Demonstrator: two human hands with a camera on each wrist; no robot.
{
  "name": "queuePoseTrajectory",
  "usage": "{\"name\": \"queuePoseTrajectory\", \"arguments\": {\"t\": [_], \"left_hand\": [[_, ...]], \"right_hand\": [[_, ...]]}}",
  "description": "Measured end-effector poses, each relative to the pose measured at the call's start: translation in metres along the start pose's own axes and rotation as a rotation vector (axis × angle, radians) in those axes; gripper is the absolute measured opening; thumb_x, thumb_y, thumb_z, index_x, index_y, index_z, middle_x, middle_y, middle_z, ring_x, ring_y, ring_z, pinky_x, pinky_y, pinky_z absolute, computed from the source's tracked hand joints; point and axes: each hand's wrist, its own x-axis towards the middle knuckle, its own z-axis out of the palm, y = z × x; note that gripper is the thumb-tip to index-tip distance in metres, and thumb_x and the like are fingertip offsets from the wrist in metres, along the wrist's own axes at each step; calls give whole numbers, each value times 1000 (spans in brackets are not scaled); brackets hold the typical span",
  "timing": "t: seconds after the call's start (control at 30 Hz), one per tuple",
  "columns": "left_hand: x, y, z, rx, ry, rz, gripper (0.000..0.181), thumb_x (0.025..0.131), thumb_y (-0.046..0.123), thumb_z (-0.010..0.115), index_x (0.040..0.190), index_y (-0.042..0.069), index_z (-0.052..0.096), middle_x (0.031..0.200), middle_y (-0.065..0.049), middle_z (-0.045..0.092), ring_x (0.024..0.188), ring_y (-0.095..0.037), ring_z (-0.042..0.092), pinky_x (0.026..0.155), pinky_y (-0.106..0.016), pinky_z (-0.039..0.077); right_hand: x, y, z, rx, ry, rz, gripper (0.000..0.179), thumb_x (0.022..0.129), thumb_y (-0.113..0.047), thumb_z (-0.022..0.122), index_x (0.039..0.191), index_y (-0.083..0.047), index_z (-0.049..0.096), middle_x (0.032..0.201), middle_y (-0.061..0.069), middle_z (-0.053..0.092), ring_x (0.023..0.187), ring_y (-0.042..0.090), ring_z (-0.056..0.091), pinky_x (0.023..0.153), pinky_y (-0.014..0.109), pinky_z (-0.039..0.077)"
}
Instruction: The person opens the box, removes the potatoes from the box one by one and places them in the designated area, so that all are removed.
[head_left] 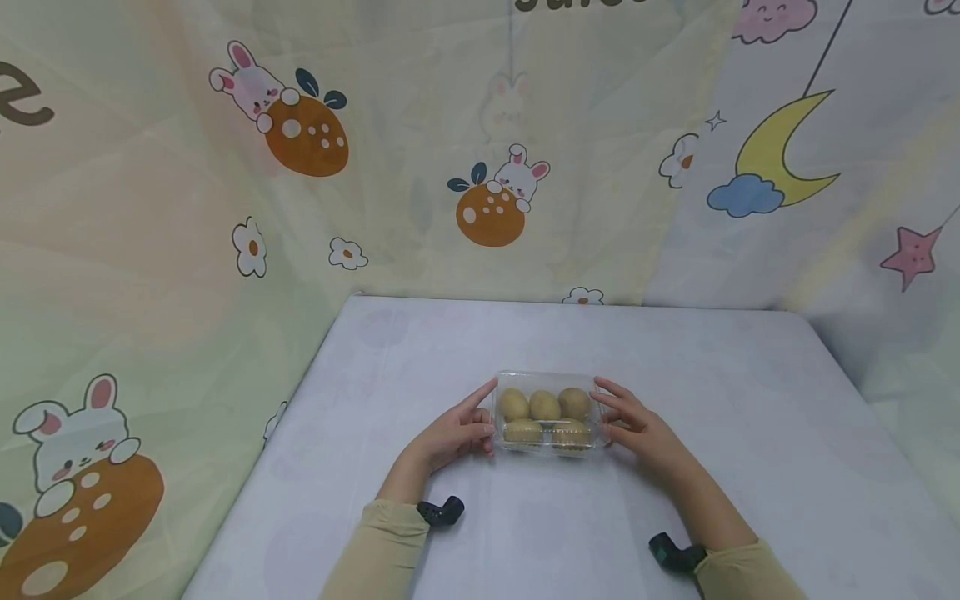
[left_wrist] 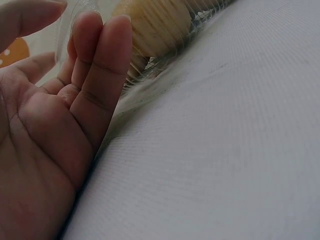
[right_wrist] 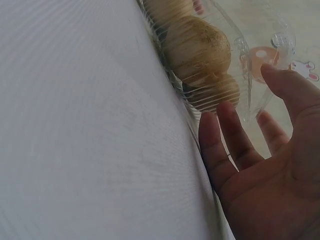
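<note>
A clear plastic box [head_left: 536, 379] with its lid down stands on the table, holding several round yellow-brown things that look like potatoes [head_left: 544, 406]. My left hand [head_left: 450, 433] is at its left end, the index finger stretched toward the upper corner and the other fingertips right at the side. At the right end, my right hand [head_left: 641, 421] has slightly bent, spread fingers against the wall. In the left wrist view, the left thumb stands away from the box, before its ribbed wall [left_wrist: 150, 75]. The right thumb also stands apart in the right wrist view.
White cloth covers the table [head_left: 525, 533]. Behind it and along the sides hangs a pale curtain [head_left: 405, 192] printed with rabbits, oranges and flowers. A black wrist camera [head_left: 442, 511] sits on the left wrist, and another camera [head_left: 675, 554] on the right.
</note>
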Motion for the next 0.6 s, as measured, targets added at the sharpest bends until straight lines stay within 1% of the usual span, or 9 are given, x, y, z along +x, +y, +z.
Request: {"name": "queuePoseTrajectory", "arguments": {"t": [0.2,0.33,0.43,0.6], "left_hand": [[-1,1,0,-11,2,-10,81,94,14,65,157,38,20,90,-2,57,74,-14,63,77,-39,61],[-2,3,2,-6,13,-21,79,95,15,64,156,41,22,89,-2,57,74,-15,63,77,-39,61],[-2,4,2,-1,18,-20,76,96,16,62,155,43,22,87,-2,57,74,-15,63,77,-39,61],[-3,4,2,-39,17,-20,69,99,19,54,155,44,22,82,-2,59,72,-16,63,77,-40,60]], "right_hand": [[1,0,0,8,0,-19,51,96,-13,63,146,-15,49,161,4,28,101,12,60,73,25,57],[1,-1,-1,9,1,-5,51,97,-14,63,146,-14,49,161,4,28,101,11,60,73,27,58],[2,-2,-3,5,-5,17,52,97,-16,62,147,-13,48,161,4,28,101,8,61,73,27,58],[5,-6,-8,-11,-21,8,51,98,-15,61,146,-7,47,160,10,30,99,8,63,72,28,59]]}}
